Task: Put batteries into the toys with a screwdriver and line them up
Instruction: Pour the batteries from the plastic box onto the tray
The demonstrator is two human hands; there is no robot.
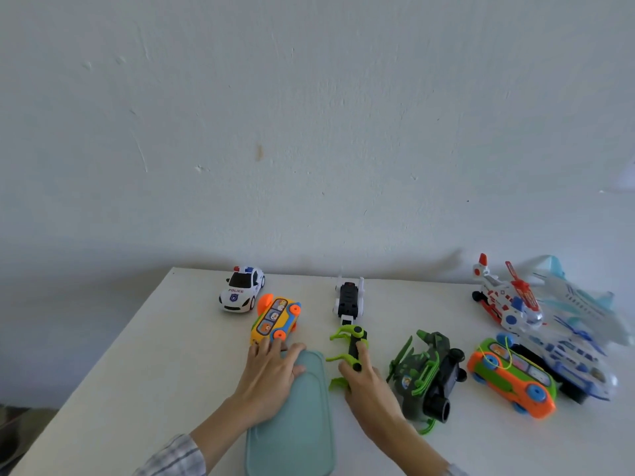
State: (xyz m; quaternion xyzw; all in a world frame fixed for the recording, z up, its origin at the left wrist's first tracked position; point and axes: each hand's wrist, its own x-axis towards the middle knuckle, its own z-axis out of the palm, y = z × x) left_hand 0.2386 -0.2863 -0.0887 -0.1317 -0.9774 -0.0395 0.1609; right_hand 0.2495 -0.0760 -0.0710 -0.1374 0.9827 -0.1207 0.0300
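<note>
Toys line the table's (103,355) far edge and right side; left hand (271,376) rests flat on a teal case (299,438), right hand (369,389) pinches a green-legged toy (350,352).

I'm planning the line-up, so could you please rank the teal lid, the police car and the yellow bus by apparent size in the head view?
1. Teal lid, clearly largest, though nearest the camera.
2. Yellow bus.
3. Police car, close to the bus and farther away, so that order is unsure.
</note>
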